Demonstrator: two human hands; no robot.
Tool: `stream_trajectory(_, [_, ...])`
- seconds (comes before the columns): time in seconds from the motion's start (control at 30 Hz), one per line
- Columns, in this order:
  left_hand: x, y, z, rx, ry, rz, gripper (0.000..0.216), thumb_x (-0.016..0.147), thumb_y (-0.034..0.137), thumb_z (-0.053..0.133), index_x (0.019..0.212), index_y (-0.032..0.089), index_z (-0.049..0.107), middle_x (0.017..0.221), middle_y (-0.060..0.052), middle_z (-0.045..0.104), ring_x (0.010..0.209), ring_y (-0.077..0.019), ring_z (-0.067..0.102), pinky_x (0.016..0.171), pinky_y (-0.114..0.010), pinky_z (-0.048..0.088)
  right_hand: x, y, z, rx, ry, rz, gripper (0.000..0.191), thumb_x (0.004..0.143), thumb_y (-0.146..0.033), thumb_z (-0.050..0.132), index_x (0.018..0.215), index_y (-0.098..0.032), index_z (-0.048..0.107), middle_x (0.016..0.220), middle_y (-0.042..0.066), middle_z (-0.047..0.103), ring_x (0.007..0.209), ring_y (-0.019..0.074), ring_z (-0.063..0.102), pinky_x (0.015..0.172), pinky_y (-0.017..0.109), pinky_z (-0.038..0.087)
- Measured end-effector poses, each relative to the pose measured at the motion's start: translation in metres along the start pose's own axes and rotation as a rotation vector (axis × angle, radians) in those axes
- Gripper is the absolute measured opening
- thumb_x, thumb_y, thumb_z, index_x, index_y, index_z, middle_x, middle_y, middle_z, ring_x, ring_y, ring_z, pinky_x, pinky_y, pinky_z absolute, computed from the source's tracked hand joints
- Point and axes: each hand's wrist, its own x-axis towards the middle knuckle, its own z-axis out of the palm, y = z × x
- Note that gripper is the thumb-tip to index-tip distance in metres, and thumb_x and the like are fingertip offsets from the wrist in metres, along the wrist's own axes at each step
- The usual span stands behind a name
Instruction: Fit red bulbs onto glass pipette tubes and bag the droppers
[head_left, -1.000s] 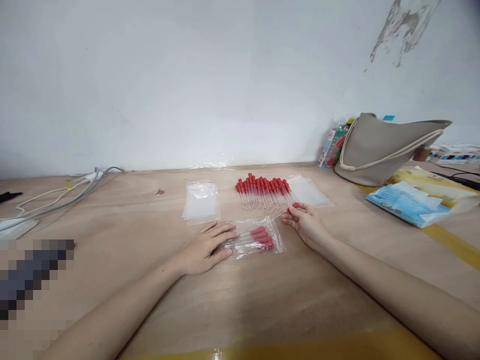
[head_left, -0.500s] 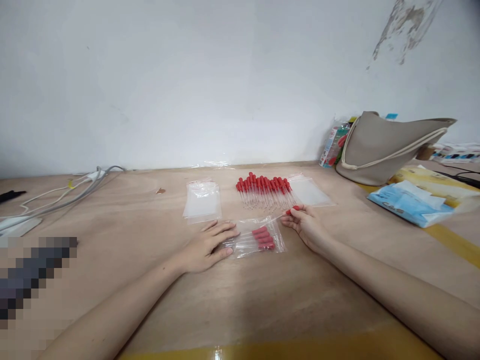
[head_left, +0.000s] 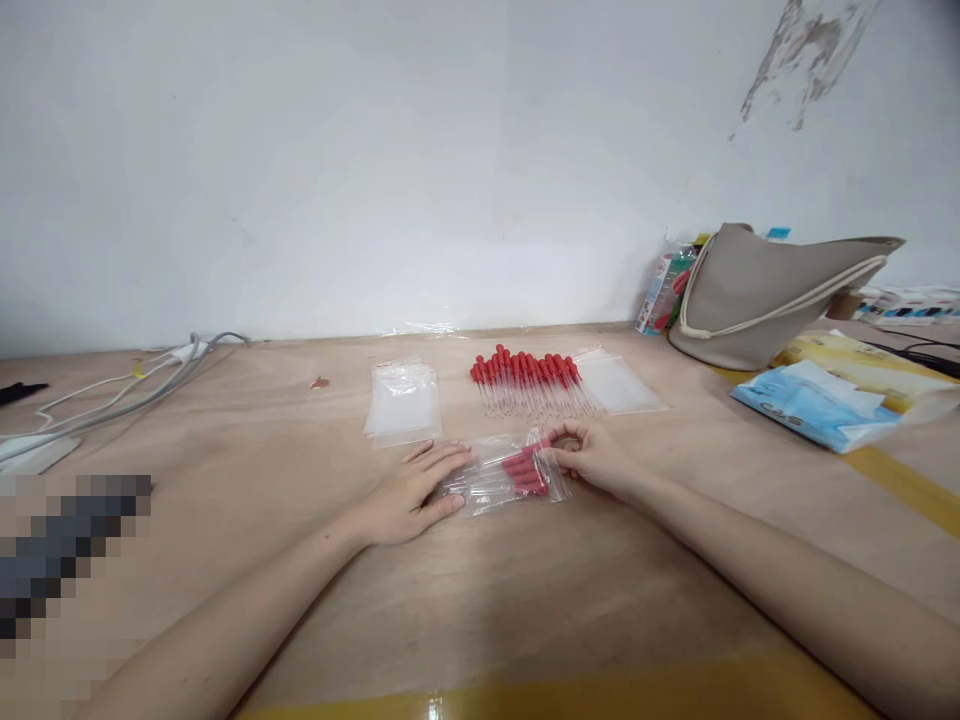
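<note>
A clear zip bag [head_left: 487, 498] lies flat on the wooden table, holding several glass droppers [head_left: 529, 478] with red rubber bulbs toward its right-hand mouth. My left hand [head_left: 416, 495] rests flat, its fingers stretched out over the bag's left edge. At the mouth, my right hand [head_left: 596, 458] pinches the red bulb end of one more dropper [head_left: 538, 446], whose glass stem points left inside the bag. The right fingertips partly cover that bulb. Beyond the bag, several loose droppers [head_left: 525, 370] lie side by side with bulbs pointing away from me.
A stack of clear bags [head_left: 405, 400] lies behind my left hand, and another stack [head_left: 619, 385] sits right of the loose droppers. A grey handbag [head_left: 772, 295] and a blue tissue pack [head_left: 817, 405] are at the right. Cables [head_left: 172, 375] run along the left.
My right hand has moved left, carrying the dropper from outside the mouth into the bag. My left hand has stayed on the bag's left edge.
</note>
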Motion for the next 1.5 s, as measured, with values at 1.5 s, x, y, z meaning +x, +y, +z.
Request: stream_trajectory(1.5, [0.000, -0.002, 0.001, 0.013, -0.033, -0.018, 0.045, 0.091, 0.042, 0.034, 0.135, 0.032, 0.028, 0.142, 0.000, 0.031, 0.132, -0.0189, 0.025, 0.110, -0.044, 0.013, 0.001, -0.018, 0.002, -0.065, -0.214, 0.217, 0.074, 0.057, -0.030, 0.075, 0.119, -0.015, 0.038, 0.049, -0.009, 0.054, 0.032, 0.0040, 0.037, 0.031, 0.015, 0.020])
